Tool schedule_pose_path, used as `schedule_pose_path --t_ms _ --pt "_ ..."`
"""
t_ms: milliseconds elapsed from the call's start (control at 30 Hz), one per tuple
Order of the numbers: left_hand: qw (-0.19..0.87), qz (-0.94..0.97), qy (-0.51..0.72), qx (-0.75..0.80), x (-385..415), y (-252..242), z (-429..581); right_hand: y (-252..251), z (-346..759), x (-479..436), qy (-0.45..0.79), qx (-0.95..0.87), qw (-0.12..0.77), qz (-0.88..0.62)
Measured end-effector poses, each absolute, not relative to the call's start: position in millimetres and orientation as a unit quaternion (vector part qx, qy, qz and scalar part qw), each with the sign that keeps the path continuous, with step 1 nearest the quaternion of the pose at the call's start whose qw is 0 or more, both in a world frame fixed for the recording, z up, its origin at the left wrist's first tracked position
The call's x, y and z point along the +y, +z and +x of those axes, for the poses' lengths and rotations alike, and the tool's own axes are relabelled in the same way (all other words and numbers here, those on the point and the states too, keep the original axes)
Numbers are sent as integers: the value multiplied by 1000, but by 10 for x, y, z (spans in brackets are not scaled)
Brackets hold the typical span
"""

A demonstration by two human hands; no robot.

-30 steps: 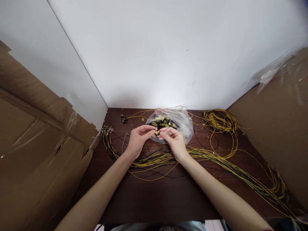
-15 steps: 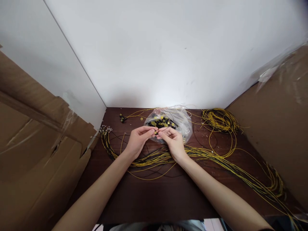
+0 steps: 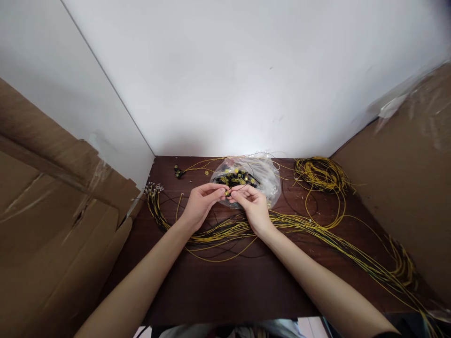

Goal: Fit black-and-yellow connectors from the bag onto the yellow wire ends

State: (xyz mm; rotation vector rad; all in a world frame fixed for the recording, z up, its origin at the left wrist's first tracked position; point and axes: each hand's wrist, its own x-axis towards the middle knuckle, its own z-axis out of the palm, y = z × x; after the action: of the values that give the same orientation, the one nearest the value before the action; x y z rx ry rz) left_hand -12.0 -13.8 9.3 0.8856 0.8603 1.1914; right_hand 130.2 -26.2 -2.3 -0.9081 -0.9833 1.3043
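My left hand (image 3: 205, 202) pinches a small black-and-yellow part (image 3: 227, 193) between thumb and fingers. From the other side my right hand (image 3: 252, 204) is closed at the same spot, its fingertips on a thin dark wire (image 3: 243, 188) that runs to the part. The fingers hide most of the part, so its exact kind does not show. Just beyond the hands lies a clear plastic bag (image 3: 271, 180), opened out, with many similar black and yellow pieces (image 3: 239, 176) in it. Below the wrists a bundle of yellow and black wires (image 3: 211, 236) crosses the dark brown table (image 3: 225, 286).
A coil of yellow wire (image 3: 320, 173) lies at the back right. Black-and-yellow parts (image 3: 178, 172) with wires sit at the back left, near white-tipped wire ends (image 3: 154, 188). Cardboard stands at the left (image 3: 52, 225) and right (image 3: 401, 178); a white wall (image 3: 225, 84) closes the back.
Both hands stay together over the bag's near edge. The part between the fingertips has turned slightly, and the left hand has shifted a little to the left.
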Motion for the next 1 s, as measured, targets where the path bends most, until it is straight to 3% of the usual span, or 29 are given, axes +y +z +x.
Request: schedule_pose_path --t_ms 1000 --pt "669 385 513 376 -143 99 -116 -60 1303 -266 544 -419 613 -391"
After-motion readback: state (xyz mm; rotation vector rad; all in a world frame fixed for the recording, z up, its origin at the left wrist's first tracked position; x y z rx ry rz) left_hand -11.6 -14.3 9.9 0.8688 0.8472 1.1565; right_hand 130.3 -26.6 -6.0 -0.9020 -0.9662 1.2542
